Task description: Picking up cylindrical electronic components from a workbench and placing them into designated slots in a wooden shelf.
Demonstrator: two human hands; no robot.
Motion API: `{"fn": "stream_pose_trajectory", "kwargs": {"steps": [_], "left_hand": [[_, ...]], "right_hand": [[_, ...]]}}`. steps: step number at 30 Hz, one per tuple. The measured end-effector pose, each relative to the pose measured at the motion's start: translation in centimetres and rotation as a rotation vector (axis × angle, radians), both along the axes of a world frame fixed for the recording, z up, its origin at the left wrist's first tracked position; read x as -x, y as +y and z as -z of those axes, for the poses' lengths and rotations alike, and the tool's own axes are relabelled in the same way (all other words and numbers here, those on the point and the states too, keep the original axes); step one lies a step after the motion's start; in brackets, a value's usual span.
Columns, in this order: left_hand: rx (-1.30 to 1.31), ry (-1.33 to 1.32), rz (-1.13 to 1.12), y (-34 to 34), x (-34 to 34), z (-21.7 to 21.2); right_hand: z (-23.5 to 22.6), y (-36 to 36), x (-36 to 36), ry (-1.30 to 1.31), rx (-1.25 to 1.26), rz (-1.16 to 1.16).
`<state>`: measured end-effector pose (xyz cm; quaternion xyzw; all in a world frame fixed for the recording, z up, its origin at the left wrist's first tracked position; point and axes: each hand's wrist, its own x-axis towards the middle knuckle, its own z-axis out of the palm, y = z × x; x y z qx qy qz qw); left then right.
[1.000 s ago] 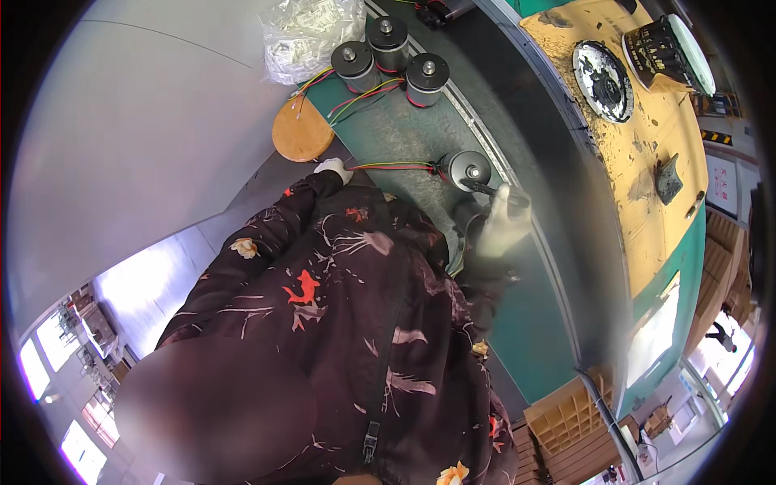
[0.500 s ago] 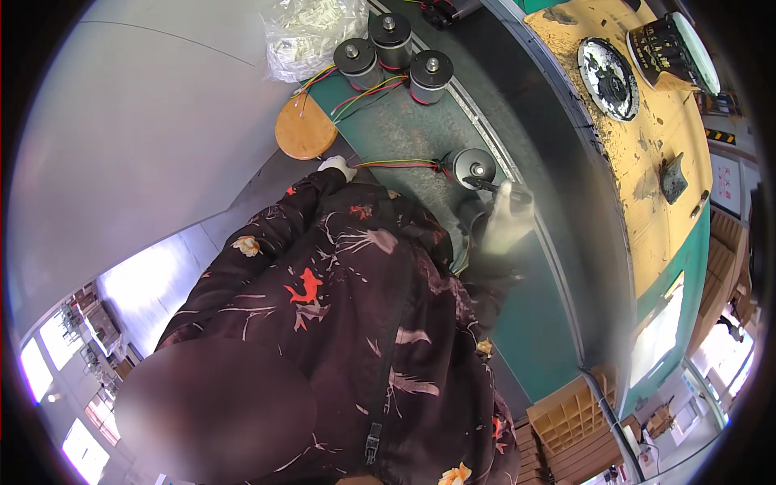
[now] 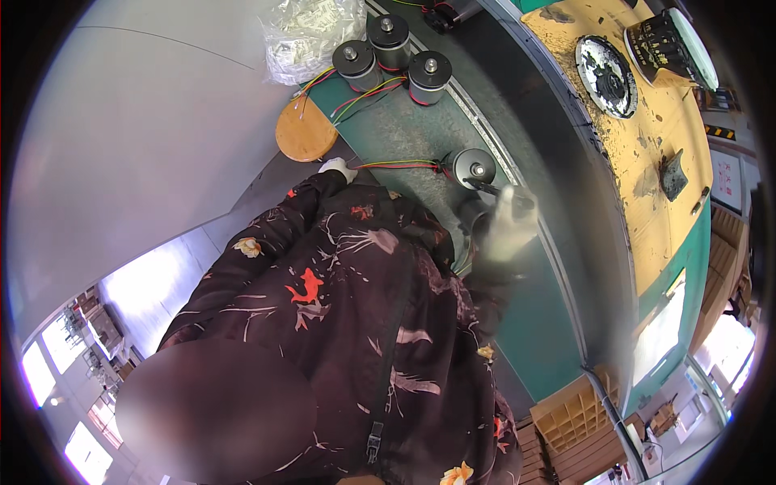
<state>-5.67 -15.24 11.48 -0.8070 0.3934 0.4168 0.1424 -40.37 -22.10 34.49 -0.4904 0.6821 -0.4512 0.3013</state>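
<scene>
A dark cylindrical motor point(image 3: 462, 171) stands on the green work surface, its round top and short shaft facing up. Red and yellow wires point(image 3: 396, 165) run left from it to my left hand point(image 3: 338, 168), white-gloved, whose fingers are closed on their ends. On the right, my right hand point(image 3: 513, 226), also in a white glove and blurred, grips a thin dark tool point(image 3: 482, 187). The tool's tip lies at the near edge of the motor's top; its exact kind is unclear. Just below, another dark cylinder point(image 3: 471, 212) is partly covered by my right hand and sleeve.
Three more motors point(image 3: 427, 74) with loose wires stand at the far side, near a clear bag of white parts point(image 3: 315, 36). A round wooden stool top point(image 3: 305, 129) is left of them. A metal rail point(image 3: 485, 129) borders the surface; beyond, a paint-stained yellow board point(image 3: 647, 202) holds a black tub point(image 3: 659, 48).
My right hand and the tool have shifted very slightly at the motor's edge. My left hand stays at the wire ends, and the motors have not moved.
</scene>
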Motion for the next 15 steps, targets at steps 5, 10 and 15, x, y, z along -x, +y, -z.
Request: {"fn": "stream_pose_trajectory", "kwargs": {"steps": [5,10,15], "left_hand": [[0.064,-0.035,-0.088,-0.7,0.3,0.6],[0.075,0.182,-0.418,1.2,-4.0,8.2],[0.167,-0.22,-0.424,2.3,-4.5,6.6]], "right_hand": [[-8.1,-1.1,5.3,-0.38,0.144,0.109],[-13.4,-4.4,13.3,0.01,0.491,0.044],[-13.3,-10.0,13.2,0.869,0.578,0.14]]}}
